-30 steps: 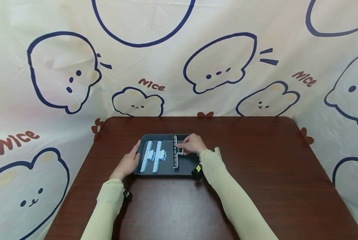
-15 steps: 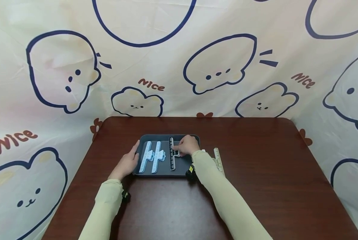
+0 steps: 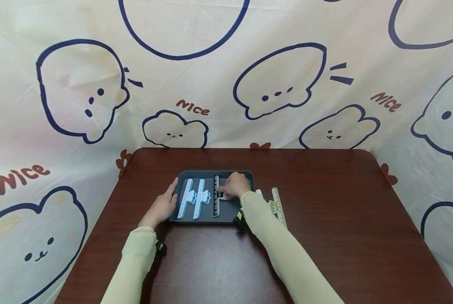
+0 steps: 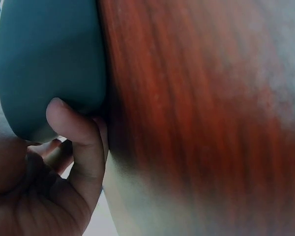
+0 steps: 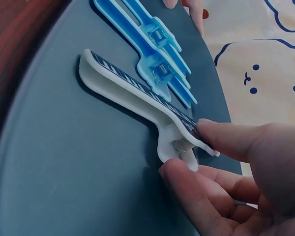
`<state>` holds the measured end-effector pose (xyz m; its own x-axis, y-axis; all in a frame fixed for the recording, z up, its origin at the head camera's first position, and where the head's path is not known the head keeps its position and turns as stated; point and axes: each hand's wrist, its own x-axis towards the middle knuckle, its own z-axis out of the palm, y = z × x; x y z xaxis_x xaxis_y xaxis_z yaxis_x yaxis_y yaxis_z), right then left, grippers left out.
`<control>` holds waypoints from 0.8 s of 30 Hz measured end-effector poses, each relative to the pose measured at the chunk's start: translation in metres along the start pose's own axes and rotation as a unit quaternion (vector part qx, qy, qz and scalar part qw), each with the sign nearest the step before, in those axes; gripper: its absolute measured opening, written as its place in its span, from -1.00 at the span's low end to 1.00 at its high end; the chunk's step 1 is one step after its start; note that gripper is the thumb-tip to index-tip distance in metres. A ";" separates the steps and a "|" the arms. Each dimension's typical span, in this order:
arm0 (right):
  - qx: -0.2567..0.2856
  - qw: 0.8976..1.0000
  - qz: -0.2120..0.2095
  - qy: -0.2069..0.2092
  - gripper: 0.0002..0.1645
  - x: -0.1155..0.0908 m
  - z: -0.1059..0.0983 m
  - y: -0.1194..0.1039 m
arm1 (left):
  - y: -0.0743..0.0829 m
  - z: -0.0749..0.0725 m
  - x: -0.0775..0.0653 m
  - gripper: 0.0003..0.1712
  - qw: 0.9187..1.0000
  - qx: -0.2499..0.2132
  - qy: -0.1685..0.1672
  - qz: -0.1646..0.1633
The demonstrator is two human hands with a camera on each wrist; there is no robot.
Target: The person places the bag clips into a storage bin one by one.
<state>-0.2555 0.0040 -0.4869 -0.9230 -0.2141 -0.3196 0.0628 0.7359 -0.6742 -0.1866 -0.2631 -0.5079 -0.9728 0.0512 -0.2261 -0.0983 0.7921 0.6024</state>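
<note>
My right hand (image 3: 237, 185) pinches a black-and-white bag clip with a piano-key pattern (image 3: 216, 204) by its handle end. In the right wrist view, the finger and thumb are on either side of the clip's white handle (image 5: 174, 147). The clip lies lengthwise in a dark grey tray (image 3: 231, 214). To its left are two light-blue clips, the outer one (image 3: 185, 198) and the inner one (image 3: 201, 200), side by side. My left hand (image 3: 159, 208) holds the tray's left edge, its fingers bent against the wall (image 4: 54, 59) in the left wrist view.
A pale yellow-green clip (image 3: 278, 207) lies on the brown table (image 3: 325, 236) right of the tray, partly behind my right sleeve. A small white piece (image 3: 258, 192) shows beside it. A patterned cloth (image 3: 218, 84) hangs behind the table.
My right hand has shifted left and slightly nearer, bringing the piano-key clip closer to the blue clips. More of the yellow-green clip shows now. My left hand stays on the tray.
</note>
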 end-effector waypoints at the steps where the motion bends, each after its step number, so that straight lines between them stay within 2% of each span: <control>1: 0.003 1.000 0.002 -0.001 -0.60 0.000 0.001 0.000 | 0.000 0.000 0.000 -0.30 1.000 0.001 0.000 0.000; 24: 0.033 0.999 0.003 0.002 -0.77 0.006 0.010 0.000 | -0.002 0.001 0.001 -0.31 1.000 -0.002 0.000 -0.002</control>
<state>-0.2576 -0.0038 -0.4958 -0.9242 -0.2070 -0.3210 0.0933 0.6926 -0.7153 -0.1874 -0.2645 -0.5102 -0.9724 0.0479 -0.2282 -0.1029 0.7900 0.6044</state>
